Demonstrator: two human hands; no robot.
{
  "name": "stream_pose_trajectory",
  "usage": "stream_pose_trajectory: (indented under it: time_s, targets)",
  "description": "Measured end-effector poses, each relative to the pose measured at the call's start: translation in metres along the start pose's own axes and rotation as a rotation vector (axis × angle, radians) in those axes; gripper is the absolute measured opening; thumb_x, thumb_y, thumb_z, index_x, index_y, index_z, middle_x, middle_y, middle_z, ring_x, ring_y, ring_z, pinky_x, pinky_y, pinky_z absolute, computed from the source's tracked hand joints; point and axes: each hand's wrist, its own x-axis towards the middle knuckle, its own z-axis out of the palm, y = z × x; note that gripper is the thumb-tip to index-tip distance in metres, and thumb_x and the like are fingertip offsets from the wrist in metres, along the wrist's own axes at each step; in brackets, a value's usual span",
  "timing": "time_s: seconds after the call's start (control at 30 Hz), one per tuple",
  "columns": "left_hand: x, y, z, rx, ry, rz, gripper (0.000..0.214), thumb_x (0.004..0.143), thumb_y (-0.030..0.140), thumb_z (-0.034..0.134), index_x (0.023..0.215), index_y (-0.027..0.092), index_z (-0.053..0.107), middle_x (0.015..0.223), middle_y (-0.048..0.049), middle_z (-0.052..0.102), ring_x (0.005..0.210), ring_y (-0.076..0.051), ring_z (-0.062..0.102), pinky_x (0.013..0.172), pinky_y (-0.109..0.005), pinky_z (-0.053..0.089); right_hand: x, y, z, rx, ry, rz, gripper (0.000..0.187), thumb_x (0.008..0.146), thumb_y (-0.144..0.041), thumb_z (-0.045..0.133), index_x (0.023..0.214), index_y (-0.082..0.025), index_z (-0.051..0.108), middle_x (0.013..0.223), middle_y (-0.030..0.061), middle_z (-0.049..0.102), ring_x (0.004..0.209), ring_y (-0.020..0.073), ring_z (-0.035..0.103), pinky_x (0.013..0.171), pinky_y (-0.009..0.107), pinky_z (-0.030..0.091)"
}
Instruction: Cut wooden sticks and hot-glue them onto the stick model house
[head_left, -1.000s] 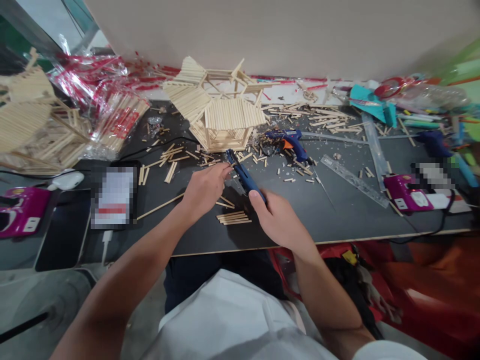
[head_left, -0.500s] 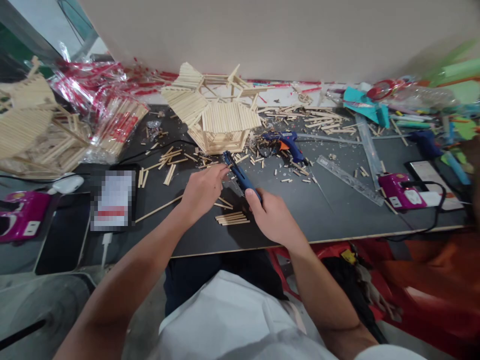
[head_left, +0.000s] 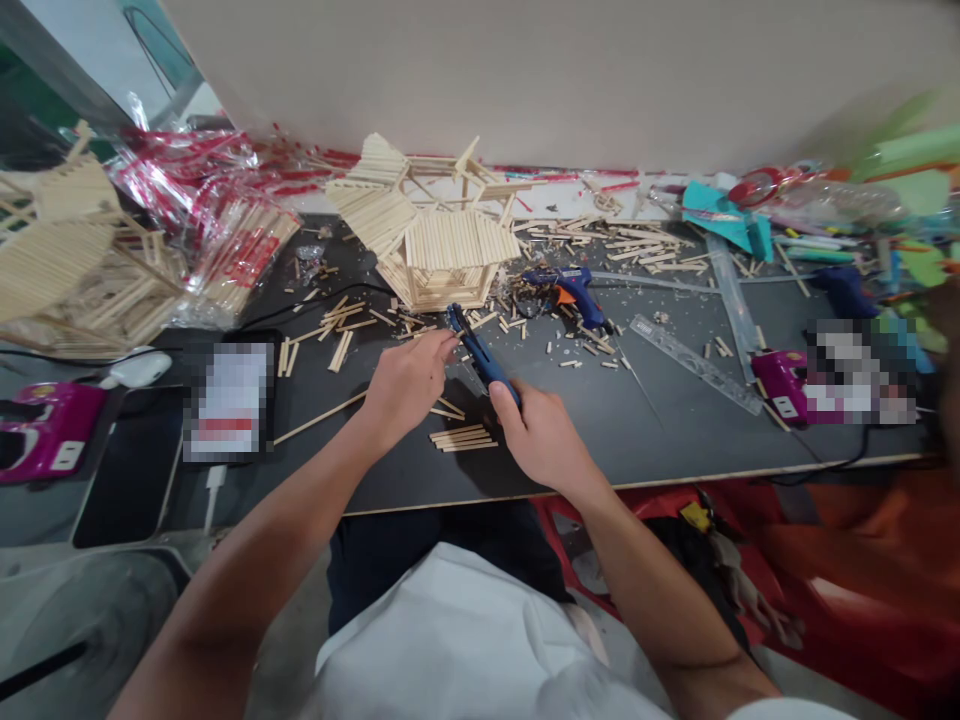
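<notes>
My right hand (head_left: pixel 544 430) is wrapped round the blue handles of a pair of cutters (head_left: pixel 480 350), whose head points away from me and to the left. My left hand (head_left: pixel 412 380) is closed in a pinch beside the cutter head. A long thin wooden stick (head_left: pixel 319 418) runs under that hand in line with its fingertips; the pinched end is mostly hidden. Several short cut sticks (head_left: pixel 463 438) lie side by side just below the cutters. Behind my hands stands a small house model (head_left: pixel 457 240) built of sticks.
A blue glue gun (head_left: pixel 574 285) lies right of the model, near a clear ruler (head_left: pixel 697 365). Wood offcuts (head_left: pixel 645 245) litter the back. At left are another stick model (head_left: pixel 67 250), bagged sticks (head_left: pixel 244 250), phones (head_left: pixel 131 465) and a purple power socket (head_left: pixel 52 430).
Both hands and the cutters hold almost the same position. The view has shifted very slightly.
</notes>
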Motion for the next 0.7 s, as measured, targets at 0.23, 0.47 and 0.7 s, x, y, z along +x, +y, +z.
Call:
stream_pose_trajectory:
  time_s: [0.23, 0.47, 0.7]
  targets:
    - [0.0011, 0.0016, 0.0002, 0.032, 0.007, 0.012, 0.026, 0.1, 0.023, 0.046, 0.103, 0.014, 0.07, 0.072, -0.0028, 0.072, 0.066, -0.015, 0.069, 0.068, -0.024, 0.051, -0.0003, 0.0026, 0.0031, -0.041, 0.013, -0.013, 0.046, 0.106, -0.049, 0.027, 0.079, -0.021, 0.052, 0.075, 0.0082, 0.068, 0.071, 0.0227, 0.064, 0.065, 0.031, 0.032]
    - [0.001, 0.0009, 0.0021, 0.058, 0.016, 0.012, 0.026, 0.101, 0.023, 0.045, 0.104, 0.015, 0.07, 0.075, -0.003, 0.073, 0.07, -0.016, 0.071, 0.069, -0.024, 0.051, 0.0006, 0.0031, 0.0054, -0.081, 0.021, -0.001, 0.044, 0.106, -0.045, 0.027, 0.081, -0.021, 0.053, 0.078, 0.0095, 0.069, 0.075, 0.0246, 0.065, 0.066, 0.032, 0.032]
    - [-0.0001, 0.0014, 0.0025, 0.064, 0.057, 0.042, 0.027, 0.101, 0.025, 0.045, 0.104, 0.015, 0.07, 0.076, -0.004, 0.075, 0.07, -0.016, 0.072, 0.067, -0.023, 0.052, -0.0015, 0.0026, 0.0045, -0.107, 0.014, -0.004, 0.044, 0.106, -0.045, 0.025, 0.081, -0.02, 0.052, 0.078, 0.0095, 0.069, 0.075, 0.0247, 0.066, 0.067, 0.032, 0.032]
